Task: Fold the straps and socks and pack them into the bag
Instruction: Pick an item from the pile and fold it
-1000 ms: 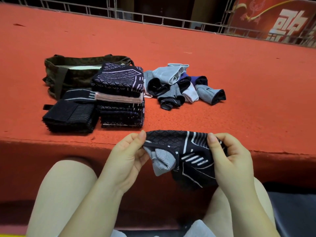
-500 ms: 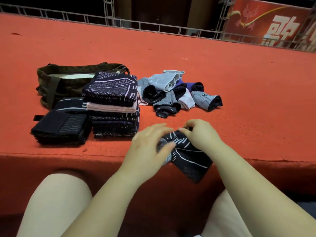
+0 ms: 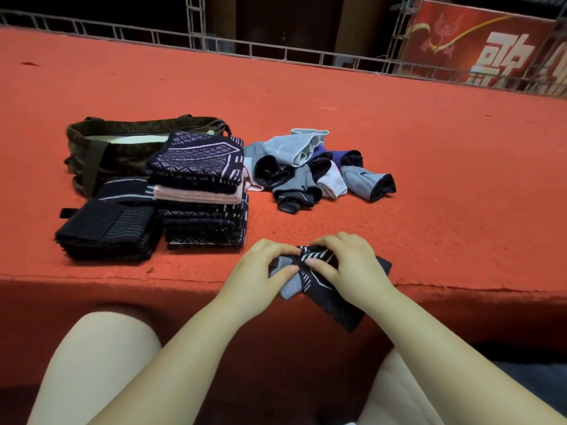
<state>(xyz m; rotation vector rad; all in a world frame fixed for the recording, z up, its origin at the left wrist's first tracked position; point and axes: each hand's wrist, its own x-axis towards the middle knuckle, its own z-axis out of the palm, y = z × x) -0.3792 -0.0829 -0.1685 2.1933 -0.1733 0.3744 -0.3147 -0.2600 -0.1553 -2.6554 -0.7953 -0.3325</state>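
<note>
A dark sock (image 3: 333, 302) with white lines and a grey striped end lies on the front edge of the red platform, its lower part hanging over the edge. My left hand (image 3: 260, 271) grips its grey left end, thumb on top. My right hand (image 3: 349, 265) holds the folded upper part down with curled fingers. To the left stands a stack of folded patterned pieces (image 3: 199, 167), with folded dark straps (image 3: 104, 228) beside it. The olive bag (image 3: 92, 139) lies open behind them. A loose pile of socks (image 3: 306, 176) sits behind my hands.
The red carpeted platform (image 3: 429, 179) stretches far back to a metal railing (image 3: 276, 50), with a red banner (image 3: 491, 47) at the back right. My knees are below the platform's front edge.
The sock was held up in the air between both hands; it has come down onto the platform edge, and both hands have closed in together over its folded top.
</note>
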